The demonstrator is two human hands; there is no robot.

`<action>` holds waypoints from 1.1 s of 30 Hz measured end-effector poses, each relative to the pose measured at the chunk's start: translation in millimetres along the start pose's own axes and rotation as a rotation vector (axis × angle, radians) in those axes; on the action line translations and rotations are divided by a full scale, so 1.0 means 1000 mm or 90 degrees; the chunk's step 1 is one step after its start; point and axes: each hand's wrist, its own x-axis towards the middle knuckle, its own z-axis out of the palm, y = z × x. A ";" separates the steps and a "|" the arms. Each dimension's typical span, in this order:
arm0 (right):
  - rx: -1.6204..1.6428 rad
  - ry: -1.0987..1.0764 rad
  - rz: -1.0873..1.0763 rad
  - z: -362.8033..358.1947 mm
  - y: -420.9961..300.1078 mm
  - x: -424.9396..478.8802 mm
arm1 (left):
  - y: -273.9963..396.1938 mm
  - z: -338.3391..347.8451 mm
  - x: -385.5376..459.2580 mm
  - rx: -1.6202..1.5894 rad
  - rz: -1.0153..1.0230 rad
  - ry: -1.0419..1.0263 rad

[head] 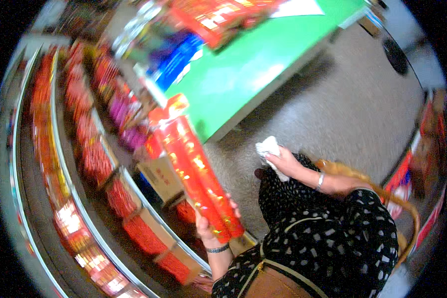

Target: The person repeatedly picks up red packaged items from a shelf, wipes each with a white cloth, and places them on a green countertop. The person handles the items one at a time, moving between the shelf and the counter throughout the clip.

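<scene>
Two long red cylinders with gold patterns (197,167), side by side in shiny wrapping, lean up and away from me on the left. My left hand (207,225) grips them around their near end, thumb on one side and fingertips on the other. Their far, ruffled end overlaps the corner of a green tabletop (242,74); I cannot tell whether it touches. Over my lap, my right hand (287,164) holds a crumpled white cloth or tissue (268,147) bunched in its fingers, apart from the cylinders.
Shelves (61,164) packed with red and gold goods curve along the left. A cardboard box (162,178) sits behind the cylinders. Red packages (223,15) and a blue item (180,59) lie on the table, blurred. Around my right side bends a rattan chair arm (413,219).
</scene>
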 end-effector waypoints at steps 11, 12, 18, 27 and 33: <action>-0.008 -0.430 -0.285 0.043 -0.039 -0.029 | -0.128 -0.048 -0.075 -0.019 0.293 0.163; -0.017 -0.488 -0.405 0.050 -0.050 -0.037 | -0.136 -0.052 -0.078 -0.030 0.323 0.199; -0.349 -0.845 -0.921 0.066 -0.044 -0.123 | -0.182 -0.063 -0.094 -0.030 0.381 0.232; -0.241 -0.441 -0.998 0.108 -0.102 -0.090 | -0.231 -0.004 -0.153 0.005 0.364 0.094; -0.253 -0.715 -1.007 0.045 -0.043 -0.177 | -0.252 -0.039 -0.165 -0.066 0.482 -0.028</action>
